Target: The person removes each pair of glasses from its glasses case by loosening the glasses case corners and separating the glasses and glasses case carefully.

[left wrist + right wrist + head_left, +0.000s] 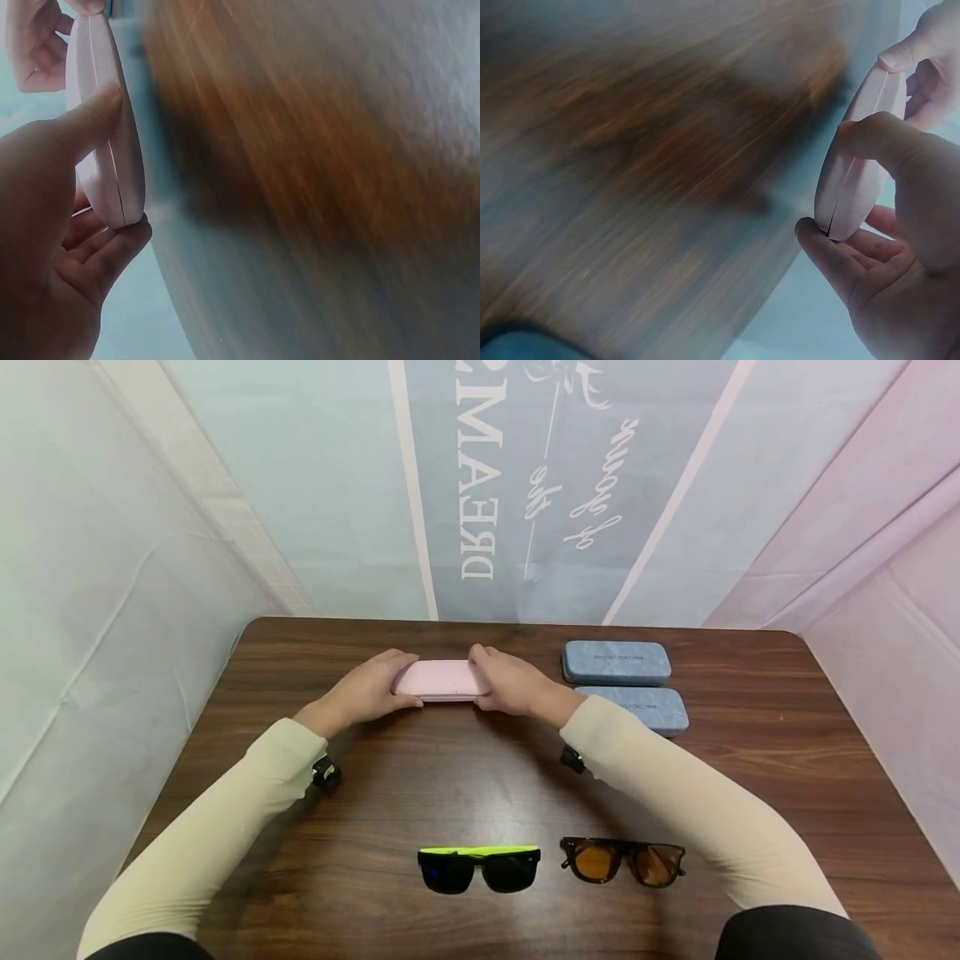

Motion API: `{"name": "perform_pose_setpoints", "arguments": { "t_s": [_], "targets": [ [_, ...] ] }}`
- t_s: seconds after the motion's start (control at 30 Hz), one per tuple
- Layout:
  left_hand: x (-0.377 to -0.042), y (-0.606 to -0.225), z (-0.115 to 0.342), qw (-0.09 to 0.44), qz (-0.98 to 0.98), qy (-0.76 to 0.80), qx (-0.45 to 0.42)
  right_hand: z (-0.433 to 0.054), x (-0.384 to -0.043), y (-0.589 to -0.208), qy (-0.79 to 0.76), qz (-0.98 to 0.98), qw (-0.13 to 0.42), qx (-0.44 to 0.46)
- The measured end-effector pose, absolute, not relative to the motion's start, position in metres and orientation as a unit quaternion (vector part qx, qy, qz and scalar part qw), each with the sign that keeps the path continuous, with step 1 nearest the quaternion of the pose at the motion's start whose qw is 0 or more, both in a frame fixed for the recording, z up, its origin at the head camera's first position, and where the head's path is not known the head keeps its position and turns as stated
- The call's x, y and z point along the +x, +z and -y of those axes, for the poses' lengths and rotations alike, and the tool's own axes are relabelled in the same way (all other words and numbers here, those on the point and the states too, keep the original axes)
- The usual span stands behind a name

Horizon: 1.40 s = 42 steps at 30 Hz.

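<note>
Both hands hold a closed pink glasses case [444, 680] by its two ends, close over the far part of the table. My left hand [372, 687] grips the left end, thumb on the near side and fingers behind. The right end is gripped by my right hand [517, 682] in the same way. In the left wrist view, the left thumb lies across the seam of the case [127, 157]. From the right wrist, the case [859, 184] shows a thin seam line along its edge, with fingertips at its lower end.
Two blue-grey glasses cases [617, 662] lie one before the other at the back right, the nearer partly behind the right sleeve. Black sunglasses with lime-green temples [478, 870] and brown-lensed sunglasses [622, 862] lie near the front of the wooden table [360, 827]. A printed curtain [352, 527] hangs behind.
</note>
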<state>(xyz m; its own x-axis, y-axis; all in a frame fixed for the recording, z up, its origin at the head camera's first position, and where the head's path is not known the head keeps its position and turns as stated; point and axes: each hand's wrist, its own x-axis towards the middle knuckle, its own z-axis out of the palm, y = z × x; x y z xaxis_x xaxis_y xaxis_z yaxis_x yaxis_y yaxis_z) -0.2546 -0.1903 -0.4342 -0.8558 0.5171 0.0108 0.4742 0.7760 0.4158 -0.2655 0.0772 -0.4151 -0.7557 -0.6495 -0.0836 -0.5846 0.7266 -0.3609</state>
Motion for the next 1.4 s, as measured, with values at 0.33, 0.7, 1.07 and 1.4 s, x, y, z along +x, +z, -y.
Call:
{"name": "perform_pose_setpoints", "arguments": {
  "t_s": [0.33, 0.7, 1.07, 1.4],
  "targets": [
    [-0.249, -0.432, 0.175, 0.052, -0.936, 0.207, 0.281, -0.095, -0.253, -0.415, -0.159, -0.925, 0.092, -0.333],
    [-0.243, -0.435, 0.158, 0.052, -0.932, 0.197, 0.299, -0.114, -0.239, -0.416, -0.169, -0.926, 0.096, -0.324],
    [-0.236, -0.435, 0.142, 0.068, -0.930, 0.203, 0.298, -0.130, -0.229, -0.420, -0.169, -0.928, 0.094, -0.318],
    [-0.228, -0.438, 0.132, 0.058, -0.929, 0.198, 0.306, -0.138, -0.218, -0.423, -0.170, -0.929, 0.078, -0.321]
  ]
}}
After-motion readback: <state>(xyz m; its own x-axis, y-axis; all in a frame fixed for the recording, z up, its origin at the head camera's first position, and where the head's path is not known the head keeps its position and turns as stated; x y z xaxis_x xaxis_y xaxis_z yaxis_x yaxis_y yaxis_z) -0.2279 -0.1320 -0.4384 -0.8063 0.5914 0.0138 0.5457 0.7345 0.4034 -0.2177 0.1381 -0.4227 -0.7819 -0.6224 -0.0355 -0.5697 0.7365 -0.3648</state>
